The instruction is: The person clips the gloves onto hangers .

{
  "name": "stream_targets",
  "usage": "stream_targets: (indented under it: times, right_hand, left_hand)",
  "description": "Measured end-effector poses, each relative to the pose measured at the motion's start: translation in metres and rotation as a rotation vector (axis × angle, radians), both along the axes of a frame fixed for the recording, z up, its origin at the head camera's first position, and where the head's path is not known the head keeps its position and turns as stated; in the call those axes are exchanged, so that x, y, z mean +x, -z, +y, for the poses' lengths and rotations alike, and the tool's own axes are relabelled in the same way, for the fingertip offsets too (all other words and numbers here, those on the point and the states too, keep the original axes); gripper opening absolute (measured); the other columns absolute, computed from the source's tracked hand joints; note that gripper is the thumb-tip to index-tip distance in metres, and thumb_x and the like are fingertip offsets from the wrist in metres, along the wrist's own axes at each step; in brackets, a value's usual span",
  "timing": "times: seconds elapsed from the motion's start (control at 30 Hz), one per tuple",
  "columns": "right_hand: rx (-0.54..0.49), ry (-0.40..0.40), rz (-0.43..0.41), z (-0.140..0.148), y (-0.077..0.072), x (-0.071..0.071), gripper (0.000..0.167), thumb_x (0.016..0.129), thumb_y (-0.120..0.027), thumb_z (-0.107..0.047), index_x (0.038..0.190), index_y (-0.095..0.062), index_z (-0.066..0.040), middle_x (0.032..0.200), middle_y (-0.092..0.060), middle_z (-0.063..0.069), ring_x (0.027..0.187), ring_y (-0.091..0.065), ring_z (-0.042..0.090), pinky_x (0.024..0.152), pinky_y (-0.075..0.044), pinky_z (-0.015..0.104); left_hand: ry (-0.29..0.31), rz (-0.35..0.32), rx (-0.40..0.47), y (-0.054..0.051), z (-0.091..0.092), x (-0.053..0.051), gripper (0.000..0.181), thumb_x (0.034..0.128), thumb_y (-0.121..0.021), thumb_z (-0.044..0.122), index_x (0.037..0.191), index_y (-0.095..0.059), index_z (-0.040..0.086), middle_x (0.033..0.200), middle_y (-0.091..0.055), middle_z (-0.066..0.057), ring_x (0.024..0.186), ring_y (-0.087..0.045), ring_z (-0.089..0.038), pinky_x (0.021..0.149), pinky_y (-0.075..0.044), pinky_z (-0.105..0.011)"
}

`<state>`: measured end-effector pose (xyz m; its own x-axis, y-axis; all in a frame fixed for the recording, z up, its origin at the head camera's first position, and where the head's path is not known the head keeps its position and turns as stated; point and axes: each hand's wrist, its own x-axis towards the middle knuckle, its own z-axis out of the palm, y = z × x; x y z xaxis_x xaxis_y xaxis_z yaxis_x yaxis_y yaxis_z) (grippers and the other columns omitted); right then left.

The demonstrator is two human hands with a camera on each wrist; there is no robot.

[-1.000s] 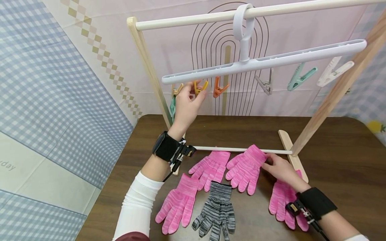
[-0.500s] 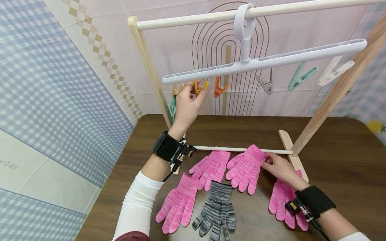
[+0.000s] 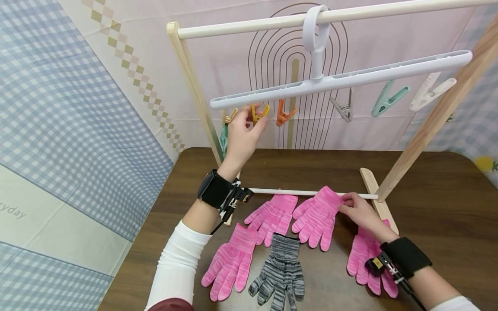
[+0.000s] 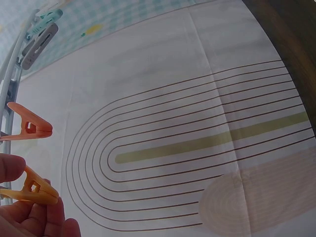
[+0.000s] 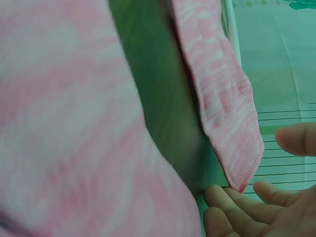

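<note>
In the head view, my left hand (image 3: 243,134) is raised under the left part of a white hanger (image 3: 342,80). Its thumb and fingers pinch the yellow clothespin (image 3: 259,114), also seen in the left wrist view with the orange clothespin (image 4: 32,123) beside it. Down at the table, my right hand (image 3: 362,211) is at the cuff of a pink glove (image 3: 319,216). The right wrist view shows its thumb apart from the fingers, with fingertips at the cuff's edge (image 5: 239,173). More pink gloves (image 3: 231,263) and a grey-black striped glove (image 3: 281,268) lie nearby.
The hanger hooks over the rail (image 3: 241,26) of a wooden rack, whose right post (image 3: 424,125) slants beside the hand. Grey (image 3: 344,108), green (image 3: 389,99) and white (image 3: 429,93) clothespins hang at right. Another pink glove (image 3: 363,259) lies under the right forearm.
My right hand has shifted very slightly up at the glove's cuff. The left hand stays on the yellow clothespin; the camera view has drifted a little.
</note>
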<state>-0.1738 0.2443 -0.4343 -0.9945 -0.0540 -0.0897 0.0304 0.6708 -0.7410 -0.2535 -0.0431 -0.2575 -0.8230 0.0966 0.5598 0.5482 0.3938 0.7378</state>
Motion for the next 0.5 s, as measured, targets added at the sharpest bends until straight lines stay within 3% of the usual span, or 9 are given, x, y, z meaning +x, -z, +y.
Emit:
stream_targets:
  times: [0.23, 0.5]
  right_hand:
    - [-0.127, 0.028, -0.030, 0.0009, -0.0012, -0.0016, 0.054, 0.086, -0.049, -0.012, 0.125, -0.024, 0.017, 0.097, -0.055, 0.031, 0.069, -0.052, 0.007, 0.058, -0.041, 0.022]
    - [-0.188, 0.098, -0.031, -0.0013, -0.0053, -0.0015, 0.053, 0.087, -0.047, -0.013, 0.127, -0.028, 0.016, 0.090, -0.060, 0.019, 0.063, -0.052, -0.001, 0.055, -0.042, 0.022]
  left_hand:
    - [0.004, 0.003, 0.006, -0.0001, -0.0002, 0.0006, 0.036, 0.0840, -0.056, 0.020, 0.117, -0.053, 0.006, 0.102, -0.060, -0.009, 0.092, -0.052, -0.018, 0.083, -0.041, -0.042]
    - [0.005, 0.000, 0.004, -0.0004, -0.0005, 0.0018, 0.036, 0.0841, -0.056, 0.020, 0.117, -0.053, 0.006, 0.102, -0.060, -0.009, 0.093, -0.052, -0.018, 0.083, -0.041, -0.040]
